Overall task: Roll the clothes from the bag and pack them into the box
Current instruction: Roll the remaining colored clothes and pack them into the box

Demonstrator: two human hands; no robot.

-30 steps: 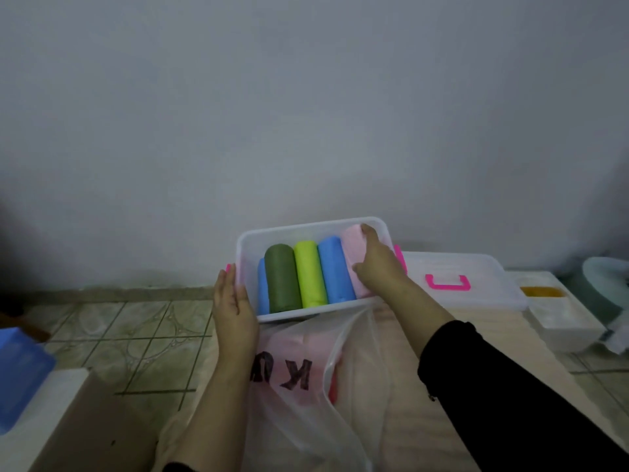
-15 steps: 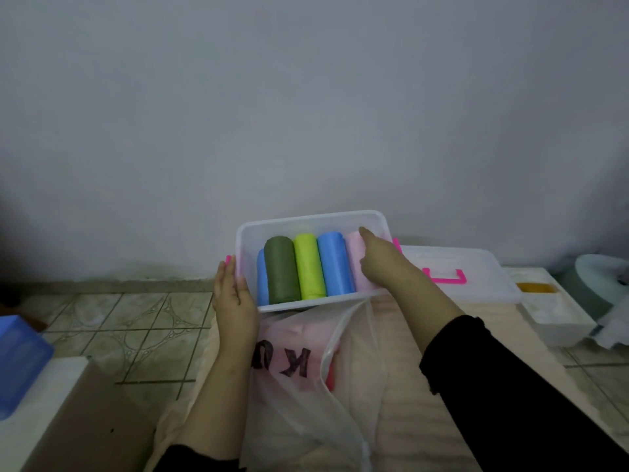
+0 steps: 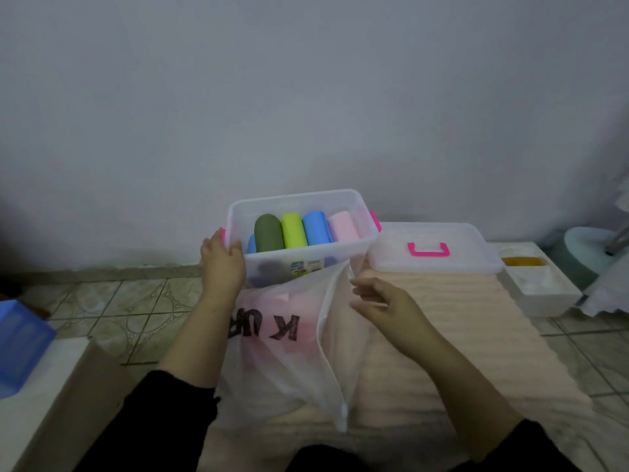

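Observation:
A clear plastic box [image 3: 340, 257] stands on the mat near the wall. Inside lie rolled clothes side by side: a dark green roll [image 3: 269, 233], a lime roll [image 3: 294, 230], a blue roll [image 3: 317, 227] and a pink roll [image 3: 343, 225]; another blue roll [image 3: 251, 244] peeks out at the left. My left hand [image 3: 221, 264] grips the box's left end. My right hand [image 3: 381, 298] hovers open over the mat, fingers apart, beside the edge of the translucent plastic bag [image 3: 292, 342], which has black letters and pink cloth showing through.
The box's clear lid [image 3: 432, 257] with a pink handle lies to the right. A white container [image 3: 541, 287] stands further right. A beige ribbed mat [image 3: 459, 352] covers the tiled floor. A blue object [image 3: 20, 345] rests on a white ledge at left.
My right hand has left the pink roll in the box and drawn back toward me, now open beside the bag. The left hand stays on the box's left end.

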